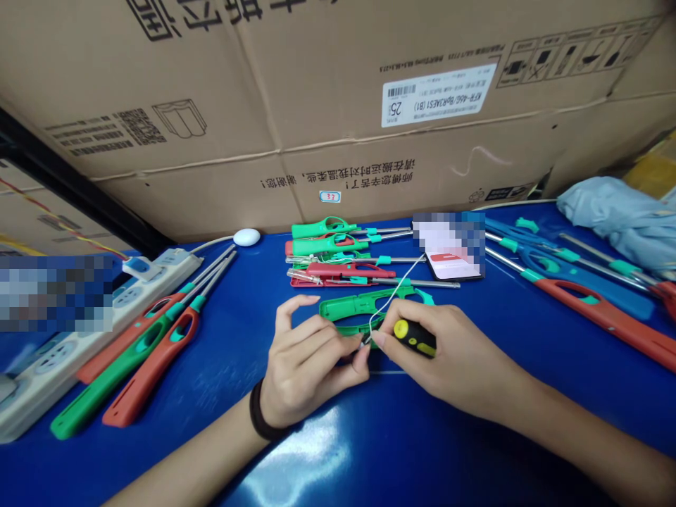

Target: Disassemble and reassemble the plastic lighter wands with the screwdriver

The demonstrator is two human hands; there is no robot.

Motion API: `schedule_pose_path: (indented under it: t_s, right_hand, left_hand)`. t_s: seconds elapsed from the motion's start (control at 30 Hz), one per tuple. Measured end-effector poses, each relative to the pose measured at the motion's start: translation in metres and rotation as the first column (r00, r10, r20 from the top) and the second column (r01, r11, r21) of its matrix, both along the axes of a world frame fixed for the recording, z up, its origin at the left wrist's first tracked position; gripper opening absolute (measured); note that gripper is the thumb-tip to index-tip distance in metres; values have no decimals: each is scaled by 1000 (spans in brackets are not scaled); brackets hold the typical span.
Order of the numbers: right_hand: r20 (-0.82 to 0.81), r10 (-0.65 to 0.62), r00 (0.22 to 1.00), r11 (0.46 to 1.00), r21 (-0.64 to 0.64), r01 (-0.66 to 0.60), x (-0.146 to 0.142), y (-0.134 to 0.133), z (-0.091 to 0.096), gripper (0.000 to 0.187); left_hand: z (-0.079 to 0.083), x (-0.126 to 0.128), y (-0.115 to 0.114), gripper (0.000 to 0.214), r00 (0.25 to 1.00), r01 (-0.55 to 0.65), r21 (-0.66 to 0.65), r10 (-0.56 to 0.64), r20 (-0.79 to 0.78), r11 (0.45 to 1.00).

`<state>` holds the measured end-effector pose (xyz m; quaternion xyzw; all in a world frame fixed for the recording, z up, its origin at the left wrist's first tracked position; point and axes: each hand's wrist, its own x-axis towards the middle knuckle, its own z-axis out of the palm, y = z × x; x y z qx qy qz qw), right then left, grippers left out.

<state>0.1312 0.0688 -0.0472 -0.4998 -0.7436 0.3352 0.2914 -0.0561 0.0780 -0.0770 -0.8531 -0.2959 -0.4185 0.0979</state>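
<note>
My left hand is closed in a pinch on a small part, too small to name, at the lower end of a thin white wire. Against the palm of my right hand lies a screwdriver with a stubby black-and-yellow handle; its shaft is hidden. The thumb and forefinger of that hand close together beside the wire, next to my left fingertips. Just behind both hands, the opened green casing of a long-nosed gas lighter lies on the blue table, partly covered by my fingers.
Opened green and red lighters lie in a row behind. At left, assembled lighters lean by a white power strip. A phone, more lighters and a pale blue cloth are at right. A cardboard box stands behind.
</note>
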Motion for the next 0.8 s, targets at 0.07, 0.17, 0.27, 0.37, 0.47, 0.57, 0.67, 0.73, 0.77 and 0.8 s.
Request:
schedule_pose_path:
  t_s: [0.07,0.17,0.27,0.37,0.47,0.57,0.67,0.73,0.77,0.8]
  right_hand:
    - [-25,-27,999,1000,0,27,3,1,3,16]
    - [-44,-60,997,998,-2,60,6,3,7,18]
    - [-48,-70,996,997,19,71,7,2,9,18]
    - [-54,-71,996,997,32,73,6,1,8,18]
    - [-67,-65,996,998,19,67,5,2,7,17]
    - [-82,-46,996,999,14,47,6,2,7,16]
    - [-87,-42,995,999,24,44,7,1,7,16]
    - [-87,-44,995,998,29,47,7,1,7,16]
    - [-86,-43,995,998,30,46,7,1,7,16]
    - [-83,-44,996,998,31,46,6,2,6,16]
  left_hand:
    - [1,0,0,9,1000,-1,-18,1,12,1000]
    - [2,-1,1,8,1000,1,-49,0,27,999]
    - [3,-2,2,8,999,-11,-77,15,49,997]
    - [4,-3,2,7,998,-20,-88,25,52,996]
    - [4,-2,0,7,999,-15,-83,19,47,996]
    - [5,-2,0,6,999,-12,-84,16,44,996]
    - [5,-2,-1,5,999,-13,-79,16,44,997]
    - [6,-2,0,5,999,-13,-72,16,47,997]
    - [6,-2,0,5,999,-14,-70,17,48,997]
    - [6,-2,0,5,999,-16,-67,19,50,998]
